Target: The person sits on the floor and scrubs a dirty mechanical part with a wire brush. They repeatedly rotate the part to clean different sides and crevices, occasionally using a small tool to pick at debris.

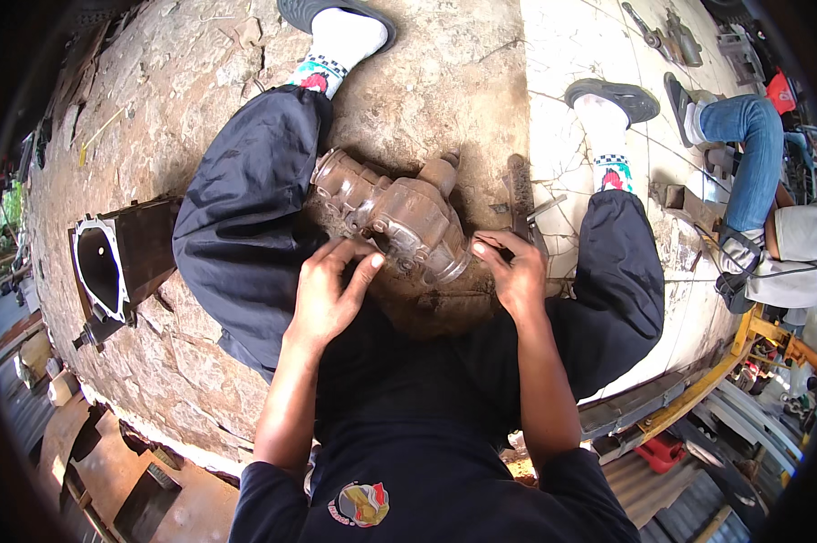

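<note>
A rusty, greasy cast-metal gear housing (412, 214) lies on the floor between my legs, its ribbed tubular end pointing to the upper left. A short stub with a tip rises from its top. My left hand (333, 288) is at the housing's near left side, thumb spread from blurred, bent fingers whose tips I cannot make out. Beside the rounded right end hovers my right hand (515, 265), thumb and forefinger slightly parted with nothing visible between them. Whether either hand touches the metal is unclear.
Right of the housing lie a rusty metal bar (519, 190) and a slim metal tool (547, 208). A box-like metal casing (137, 241) with a flanged opening stands left. Another person in jeans (751, 156) sits at right, near a yellow metal frame (710, 387). Metal parts (681, 41) lie farther off.
</note>
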Tool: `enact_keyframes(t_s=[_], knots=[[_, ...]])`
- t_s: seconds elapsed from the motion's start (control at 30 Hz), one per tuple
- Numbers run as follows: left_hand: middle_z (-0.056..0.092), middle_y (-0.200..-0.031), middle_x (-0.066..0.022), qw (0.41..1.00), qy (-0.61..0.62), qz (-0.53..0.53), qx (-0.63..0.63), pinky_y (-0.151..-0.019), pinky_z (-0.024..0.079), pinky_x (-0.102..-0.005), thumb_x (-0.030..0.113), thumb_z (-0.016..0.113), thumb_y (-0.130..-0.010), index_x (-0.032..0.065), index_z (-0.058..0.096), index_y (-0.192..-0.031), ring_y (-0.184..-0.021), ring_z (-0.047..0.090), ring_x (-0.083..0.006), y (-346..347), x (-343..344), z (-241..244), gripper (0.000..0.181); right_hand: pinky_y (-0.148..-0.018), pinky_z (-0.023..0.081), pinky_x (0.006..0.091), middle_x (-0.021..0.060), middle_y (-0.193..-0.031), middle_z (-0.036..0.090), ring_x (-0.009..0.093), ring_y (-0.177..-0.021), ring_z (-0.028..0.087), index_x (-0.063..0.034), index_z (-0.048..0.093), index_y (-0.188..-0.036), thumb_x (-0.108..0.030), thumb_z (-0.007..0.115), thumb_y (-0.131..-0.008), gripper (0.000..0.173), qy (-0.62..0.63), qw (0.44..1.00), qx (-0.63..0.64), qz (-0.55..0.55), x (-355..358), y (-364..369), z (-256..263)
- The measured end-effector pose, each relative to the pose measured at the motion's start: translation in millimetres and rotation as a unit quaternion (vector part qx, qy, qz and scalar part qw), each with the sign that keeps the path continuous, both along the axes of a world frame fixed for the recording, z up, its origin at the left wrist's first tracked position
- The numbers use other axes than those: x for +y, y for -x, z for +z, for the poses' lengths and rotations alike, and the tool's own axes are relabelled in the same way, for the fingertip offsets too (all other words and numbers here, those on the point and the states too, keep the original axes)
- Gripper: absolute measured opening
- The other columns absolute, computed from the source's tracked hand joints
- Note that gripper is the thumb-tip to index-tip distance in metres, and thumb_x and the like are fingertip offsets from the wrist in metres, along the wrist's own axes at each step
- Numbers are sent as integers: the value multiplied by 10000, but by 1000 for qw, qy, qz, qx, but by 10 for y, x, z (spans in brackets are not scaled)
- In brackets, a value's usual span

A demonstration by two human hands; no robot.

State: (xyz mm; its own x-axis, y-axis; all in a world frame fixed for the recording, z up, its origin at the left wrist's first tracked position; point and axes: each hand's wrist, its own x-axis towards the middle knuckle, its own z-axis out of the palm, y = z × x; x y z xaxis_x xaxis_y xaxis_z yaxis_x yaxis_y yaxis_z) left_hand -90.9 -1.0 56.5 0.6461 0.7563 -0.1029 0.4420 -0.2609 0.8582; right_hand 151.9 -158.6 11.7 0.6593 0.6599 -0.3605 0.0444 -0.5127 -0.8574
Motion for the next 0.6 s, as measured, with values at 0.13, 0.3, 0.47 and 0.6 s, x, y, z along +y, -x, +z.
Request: enact_keyframes(t_s=[0.13,0.3,0.47,0.6], knots=[[666,-1312,-188,989,-143,-1,-41,-1072,509,-450,141,703,-1025,27,714,-1262,-1232,642,-386,-300,98,16,263,-837,612,372,133,-999,832,269,-912,813,-81,837,-1075,-129,873,-878,206,35,988,-114,100,287,24,23],[643,-1445,-194,983,-169,-47,-50,-1177,475,-495,159,637,-1064,43,698,-1323,-1445,558,-404,-685,160,-302,289,-832,615,364,114,-994,836,268,-925,817,-82,843,-1058,-141,870,-884,185,25,980,-145,136,219,7,24],[723,-1320,-185,977,-193,9,-93,-1107,537,-487,125,585,-1084,25,755,-1195,-1344,652,-401,-758,68,-577,226,-811,612,370,117,-959,832,268,-881,811,-55,827,-1022,-104,873,-876,161,22,976,-167,140,159,106,28],[725,-1319,-181,973,-197,28,-113,-1104,540,-482,114,585,-1083,26,760,-1174,-1341,659,-399,-776,85,-616,216,-794,594,363,135,-955,821,276,-882,802,-56,826,-1010,-78,871,-879,140,33,978,-187,88,335,44,-36]])
